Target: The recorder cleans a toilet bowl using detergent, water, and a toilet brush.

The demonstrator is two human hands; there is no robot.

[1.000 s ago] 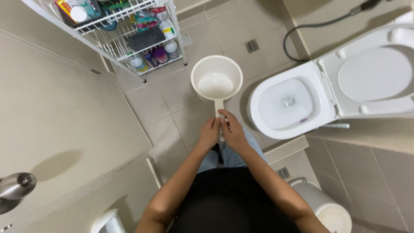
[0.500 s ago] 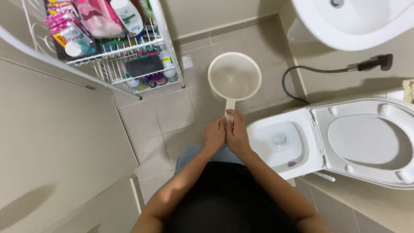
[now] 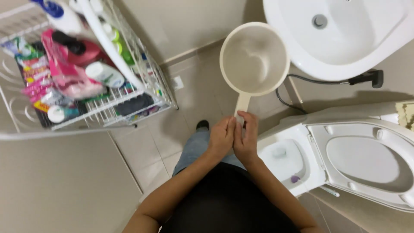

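A cream plastic dipper (image 3: 254, 58) with a round bowl and a long handle is held out in front of me, bowl facing up. My left hand (image 3: 221, 139) and my right hand (image 3: 246, 138) are both closed around the lower end of its handle, side by side. The bowl hovers beside the white basin (image 3: 345, 39), near its left rim. The open toilet (image 3: 297, 166) is below and to the right of my hands.
A white wire rack (image 3: 86, 73) with bottles and packets stands at the left. A black spray hose (image 3: 366, 78) hangs under the basin. The toilet lid (image 3: 366, 159) is raised at the right. The floor is beige tile.
The view has swung from the toilet toward the basin. The dipper, still held in both hands, has moved up and away from the toilet bowl and now sits beside the basin.
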